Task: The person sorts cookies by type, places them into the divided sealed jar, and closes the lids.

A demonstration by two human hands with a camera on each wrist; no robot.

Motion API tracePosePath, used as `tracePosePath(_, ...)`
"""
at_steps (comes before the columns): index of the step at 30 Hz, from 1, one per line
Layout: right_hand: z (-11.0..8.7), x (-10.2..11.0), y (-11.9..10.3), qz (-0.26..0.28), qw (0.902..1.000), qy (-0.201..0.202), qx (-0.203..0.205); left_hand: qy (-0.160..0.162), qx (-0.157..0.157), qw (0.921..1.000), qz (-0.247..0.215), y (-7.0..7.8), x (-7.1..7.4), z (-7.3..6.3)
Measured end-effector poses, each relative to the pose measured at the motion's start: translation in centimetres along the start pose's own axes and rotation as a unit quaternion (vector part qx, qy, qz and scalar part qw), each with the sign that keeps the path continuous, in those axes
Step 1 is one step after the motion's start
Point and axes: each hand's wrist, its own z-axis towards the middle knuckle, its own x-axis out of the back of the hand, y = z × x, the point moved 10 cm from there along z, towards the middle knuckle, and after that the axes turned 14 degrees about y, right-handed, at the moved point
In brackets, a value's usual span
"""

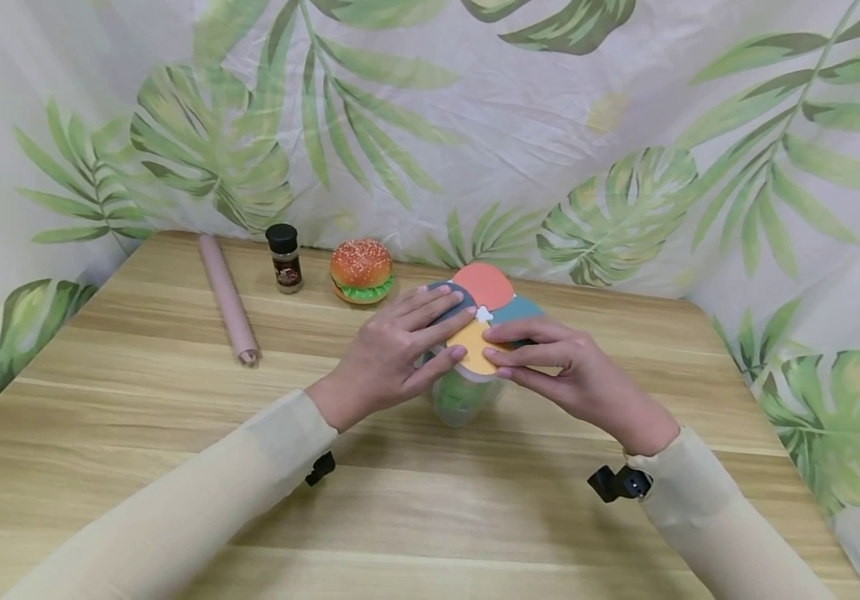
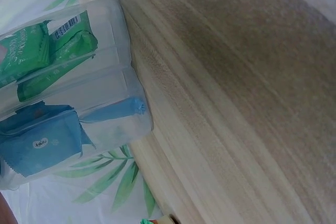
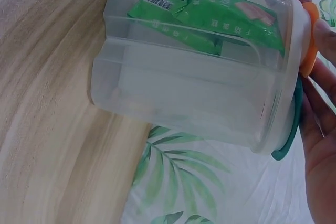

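A clear plastic container (image 3: 184,82) stands upright on the table, divided into compartments. Green packets (image 3: 231,19) and blue packets (image 2: 44,140) show through its walls. On top are a dark blue, a coral, a teal (image 1: 516,314) and a yellow lid (image 1: 472,346) around a white centre piece. My left hand (image 1: 392,350) rests over the dark blue lid with long fingers, its thumb touching the yellow one. With bent fingers and thumb, my right hand (image 1: 572,362) pinches the yellow lid's right edge. The fingers partly cover the lids.
Behind on the wooden table (image 1: 400,500) stand a toy burger (image 1: 362,271) and a black-capped spice jar (image 1: 284,260). A pink roll (image 1: 228,300) lies at the left. A leaf-print cloth (image 1: 415,125) hangs beyond the back edge.
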Motion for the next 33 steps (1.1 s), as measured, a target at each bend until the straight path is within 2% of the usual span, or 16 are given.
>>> tracePosePath(9,-0.3,-0.4,-0.3,-0.021,0.9997,-0.001,0.013,-0.006,0.001,1.0000,0.006,-0.1,-0.1,-0.2)
tracePosePath(15,-0.6,-0.4,-0.3,-0.023,0.9997,0.009,-0.009,-0.010,0.010,0.9999,0.008,0.1,-0.1,-0.2)
tracePosePath(18,-0.7,-0.4,-0.3,-0.035,0.9988,0.024,-0.023,-0.009,0.004,0.9996,0.027,0.4,-0.1,-0.1)
tracePosePath(22,-0.5,-0.2,0.1,-0.071,0.9950,0.040,-0.056,-0.004,-0.014,0.9970,0.076,1.1,-0.3,0.2)
tracePosePath(26,-0.1,-0.2,1.3,-0.114,0.9862,0.028,-0.117,-0.005,-0.017,0.9933,0.114,1.6,-0.5,0.5)
tracePosePath(30,-0.1,-0.3,2.6,-0.141,0.9755,-0.011,-0.169,-0.003,-0.012,0.9939,0.109,1.7,-0.3,0.7)
tracePosePath(33,-0.2,-0.2,3.4,-0.138,0.9716,-0.038,-0.188,0.006,-0.010,0.9968,0.079,1.5,0.2,1.0)
